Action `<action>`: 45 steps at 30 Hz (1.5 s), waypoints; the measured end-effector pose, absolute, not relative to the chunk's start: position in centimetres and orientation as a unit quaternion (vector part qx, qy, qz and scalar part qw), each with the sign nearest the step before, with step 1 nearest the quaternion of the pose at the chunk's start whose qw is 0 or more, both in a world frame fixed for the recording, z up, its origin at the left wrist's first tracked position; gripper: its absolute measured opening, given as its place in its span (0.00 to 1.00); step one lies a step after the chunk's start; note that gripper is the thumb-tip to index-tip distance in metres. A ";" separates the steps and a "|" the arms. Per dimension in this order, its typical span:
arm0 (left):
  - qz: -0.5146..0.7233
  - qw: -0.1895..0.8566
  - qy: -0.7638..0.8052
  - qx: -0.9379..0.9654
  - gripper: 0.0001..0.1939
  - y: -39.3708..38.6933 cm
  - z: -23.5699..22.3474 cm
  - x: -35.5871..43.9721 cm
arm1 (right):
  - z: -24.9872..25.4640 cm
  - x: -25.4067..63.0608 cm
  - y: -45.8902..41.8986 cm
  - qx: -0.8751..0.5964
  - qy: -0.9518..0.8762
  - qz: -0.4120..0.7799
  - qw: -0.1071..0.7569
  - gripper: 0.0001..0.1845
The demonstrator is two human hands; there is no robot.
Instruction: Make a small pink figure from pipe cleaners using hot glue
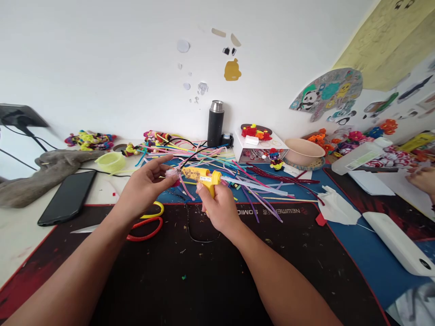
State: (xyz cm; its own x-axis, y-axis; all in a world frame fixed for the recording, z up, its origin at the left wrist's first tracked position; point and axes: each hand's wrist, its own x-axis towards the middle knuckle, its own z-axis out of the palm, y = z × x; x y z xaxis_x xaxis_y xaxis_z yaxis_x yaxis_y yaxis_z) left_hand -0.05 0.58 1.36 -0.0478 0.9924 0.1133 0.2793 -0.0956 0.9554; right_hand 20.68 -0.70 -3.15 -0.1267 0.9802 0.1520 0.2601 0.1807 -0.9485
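Observation:
My right hand (220,208) is wrapped round the handle of a yellow glue gun (195,173), its nozzle pointing left. A long translucent glue stick (254,184) juts out of the gun's back end. In the fingers of my left hand (146,181) is a small fuzzy craft piece (172,174), whitish with some pink and red, partly hidden by the fingertips. The nozzle is at this piece; whether they touch I cannot tell. Behind both hands lies a loose heap of coloured pipe cleaners (217,154).
Scissors (145,228) with red and yellow handles lie beneath my left forearm on the black mat (190,280). A phone (68,197) is at left. A black flask (215,124), white box (260,147) and bowl (302,151) stand behind. Another person's hand (425,181) shows at the right edge.

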 end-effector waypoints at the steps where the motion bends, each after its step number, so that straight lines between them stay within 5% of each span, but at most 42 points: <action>1: 0.465 0.383 0.553 0.575 0.42 0.6 1.4 0.0 | -3.1 20.7 -0.7 -0.494 -0.629 0.406 0.441 0.26; 45: 0.468 0.364 0.562 0.577 0.43 0.7 1.4 -0.2 | -2.1 20.9 -1.0 -0.528 -0.661 0.354 0.398 0.26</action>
State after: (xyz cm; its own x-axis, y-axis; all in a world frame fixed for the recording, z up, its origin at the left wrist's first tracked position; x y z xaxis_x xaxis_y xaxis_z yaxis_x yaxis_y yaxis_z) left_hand -0.19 0.67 1.38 -0.0696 0.9890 0.1302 0.3071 -0.1029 0.9461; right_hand 20.85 -1.02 -2.07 -0.1264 0.9802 0.1527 0.4156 0.1921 -0.8890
